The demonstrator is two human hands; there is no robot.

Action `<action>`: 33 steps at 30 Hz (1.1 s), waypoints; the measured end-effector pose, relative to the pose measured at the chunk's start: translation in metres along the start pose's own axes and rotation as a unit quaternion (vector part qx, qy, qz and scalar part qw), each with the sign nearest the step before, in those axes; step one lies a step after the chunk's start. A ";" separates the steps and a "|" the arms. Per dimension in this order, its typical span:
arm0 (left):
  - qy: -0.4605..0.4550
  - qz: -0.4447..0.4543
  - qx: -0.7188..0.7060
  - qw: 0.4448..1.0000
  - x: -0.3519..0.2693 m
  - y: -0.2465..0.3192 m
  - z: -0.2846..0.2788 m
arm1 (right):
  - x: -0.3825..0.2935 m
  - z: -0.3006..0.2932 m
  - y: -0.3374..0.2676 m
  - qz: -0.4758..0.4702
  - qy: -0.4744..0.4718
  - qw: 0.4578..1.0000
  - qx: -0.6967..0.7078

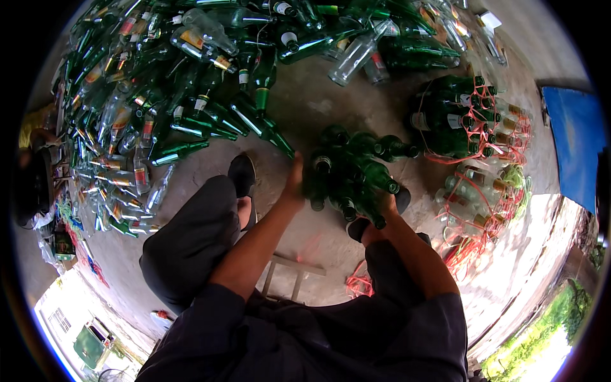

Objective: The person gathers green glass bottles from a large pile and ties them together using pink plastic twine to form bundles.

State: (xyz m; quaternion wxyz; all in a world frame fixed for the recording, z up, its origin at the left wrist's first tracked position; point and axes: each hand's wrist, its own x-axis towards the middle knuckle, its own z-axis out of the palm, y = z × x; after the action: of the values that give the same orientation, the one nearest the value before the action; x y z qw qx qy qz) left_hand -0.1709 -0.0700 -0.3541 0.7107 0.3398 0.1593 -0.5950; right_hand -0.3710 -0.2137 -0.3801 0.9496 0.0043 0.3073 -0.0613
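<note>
A cluster of several green glass bottles [355,174] stands on the floor between my feet, necks up and some leaning outward. My left hand [295,184] is against the cluster's left side, its thumb up and its other fingers hidden behind the glass. On the near right side, my right hand [388,204] holds the bottles, partly covered by their necks. Just beyond my left thumb lies a loose green bottle [267,126], its neck pointing towards me. Whether any string binds the cluster cannot be seen.
A large heap of loose green and clear bottles [138,105] spreads ahead and left. On the right stand green bottles tied with red string [470,119] and a tied clear-bottle bundle [470,200]. Loose red string [360,281] lies near my right leg. A blue panel [573,143] stands far right.
</note>
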 end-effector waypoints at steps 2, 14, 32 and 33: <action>-0.012 -0.015 0.012 1.000 0.005 -0.004 -0.004 | -0.005 -0.005 -0.003 -0.018 -0.009 1.000 0.006; -0.078 -0.038 -0.017 0.996 0.014 -0.010 -0.023 | -0.008 0.005 -0.015 -0.007 -0.013 0.999 -0.036; -0.074 0.046 -0.012 0.996 0.025 0.002 -0.006 | 0.006 -0.007 -0.017 0.005 -0.149 0.989 0.022; -0.081 0.051 -0.027 0.995 0.021 0.002 0.012 | 0.004 -0.023 -0.021 -0.016 -0.158 0.987 -0.008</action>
State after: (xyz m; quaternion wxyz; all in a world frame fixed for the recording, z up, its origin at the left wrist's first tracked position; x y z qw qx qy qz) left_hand -0.1664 -0.0933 -0.3584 0.7600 0.2786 0.0996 -0.5787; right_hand -0.3835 -0.2343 -0.4003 0.9851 -0.0179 0.1544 -0.0735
